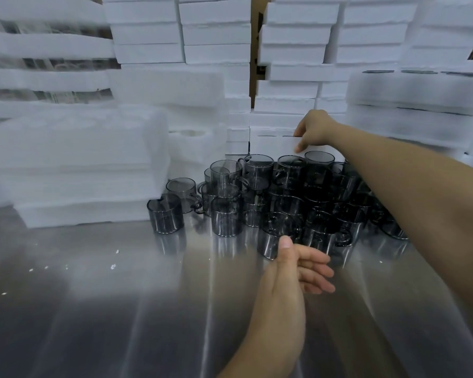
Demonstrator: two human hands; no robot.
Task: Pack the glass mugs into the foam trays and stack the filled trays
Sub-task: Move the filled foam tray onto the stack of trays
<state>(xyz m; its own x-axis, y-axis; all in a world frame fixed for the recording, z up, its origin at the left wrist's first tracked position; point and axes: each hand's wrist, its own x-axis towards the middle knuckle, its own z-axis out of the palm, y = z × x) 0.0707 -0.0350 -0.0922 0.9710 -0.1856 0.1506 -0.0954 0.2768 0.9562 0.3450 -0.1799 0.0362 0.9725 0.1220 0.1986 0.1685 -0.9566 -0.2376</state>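
Held left hand (298, 268) spread, empty, by glass mugs (284, 203); pinched foam tray (273, 145) edge with right hand (314, 129). Judged mugs slick, fragile: grip round body; tray light.

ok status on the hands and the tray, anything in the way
Right hand gripping the edge of a foam tray behind the mugs. Left hand open, empty, near the front mugs. Mugs crowd the table before that tray.

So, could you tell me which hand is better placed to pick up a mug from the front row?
Left. The left hand is open right beside the nearest front mug, while the right hand is stretched beyond the mug cluster, gripping the edge of a foam tray.
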